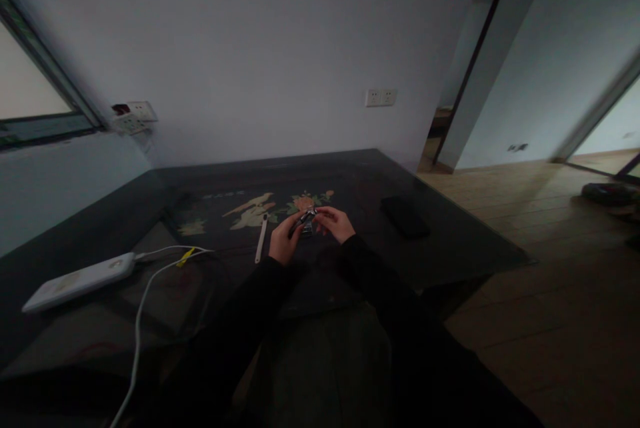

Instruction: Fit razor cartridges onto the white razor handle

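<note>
Over the middle of the dark, glossy tabletop, my left hand [285, 239] and my right hand [337, 224] come together around a small shiny silver-and-dark metal object [309, 216]. Fingers of both hands are closed on it, the left from one side and the right in a pinch from the other. Its exact kind is too small and dim to make out. Just left of my left hand lies a thin, pale flat strip [261, 239] with a dark mark near its far end. Beneath the hands, a bird-and-flower picture [255, 211] decorates the tabletop.
A black flat rectangular object [405, 217] lies right of my hands. On the left is a white power strip [80, 280], its white cable [139, 328] bearing a yellow tag [185, 257] and running off the near edge. A wall with sockets [381, 97] stands behind the table [465, 241].
</note>
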A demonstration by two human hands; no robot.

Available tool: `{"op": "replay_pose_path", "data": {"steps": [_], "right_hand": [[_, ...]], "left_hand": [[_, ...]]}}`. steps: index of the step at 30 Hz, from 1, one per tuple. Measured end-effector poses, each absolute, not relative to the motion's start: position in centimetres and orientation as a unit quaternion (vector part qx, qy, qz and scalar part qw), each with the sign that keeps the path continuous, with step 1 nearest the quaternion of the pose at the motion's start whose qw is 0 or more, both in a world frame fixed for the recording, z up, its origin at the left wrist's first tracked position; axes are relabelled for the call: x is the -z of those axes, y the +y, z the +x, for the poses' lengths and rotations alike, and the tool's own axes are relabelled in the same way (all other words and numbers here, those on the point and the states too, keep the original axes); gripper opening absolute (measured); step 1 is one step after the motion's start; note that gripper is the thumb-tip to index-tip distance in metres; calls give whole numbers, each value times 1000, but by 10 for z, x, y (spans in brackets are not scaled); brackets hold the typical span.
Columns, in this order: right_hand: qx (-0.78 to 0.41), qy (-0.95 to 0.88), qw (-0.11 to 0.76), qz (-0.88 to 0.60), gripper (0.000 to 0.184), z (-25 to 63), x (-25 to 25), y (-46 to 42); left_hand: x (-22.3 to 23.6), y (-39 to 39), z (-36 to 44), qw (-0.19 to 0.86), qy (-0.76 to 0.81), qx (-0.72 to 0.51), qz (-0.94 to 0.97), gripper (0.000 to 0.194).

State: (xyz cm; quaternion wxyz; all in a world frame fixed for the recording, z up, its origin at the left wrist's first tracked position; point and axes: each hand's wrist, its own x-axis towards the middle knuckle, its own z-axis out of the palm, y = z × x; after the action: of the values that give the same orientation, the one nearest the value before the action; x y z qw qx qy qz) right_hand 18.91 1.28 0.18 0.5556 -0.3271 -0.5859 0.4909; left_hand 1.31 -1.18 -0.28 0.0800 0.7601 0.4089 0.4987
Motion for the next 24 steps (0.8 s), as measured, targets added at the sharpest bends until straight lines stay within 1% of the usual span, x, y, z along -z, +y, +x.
{"op": "replay_pose_path", "data": {"steps": [6,14,19,24], "right_hand": [[-489,-591,555,-322,40,189,-2,12],[-491,-590,556,-319,41,189,-2,11],[-493,-585,560,-319,41,188,-1,12],[-490,-576,569,-322,44,189,0,14]], "left_hand": [[3,-11,12,58,391,-496,773,31],[5,-8,9,29,379,-483,789,36],[3,-11,11,40,386,-474,790,37],[-1,-11,12,67,418,-498,757,36]]}}
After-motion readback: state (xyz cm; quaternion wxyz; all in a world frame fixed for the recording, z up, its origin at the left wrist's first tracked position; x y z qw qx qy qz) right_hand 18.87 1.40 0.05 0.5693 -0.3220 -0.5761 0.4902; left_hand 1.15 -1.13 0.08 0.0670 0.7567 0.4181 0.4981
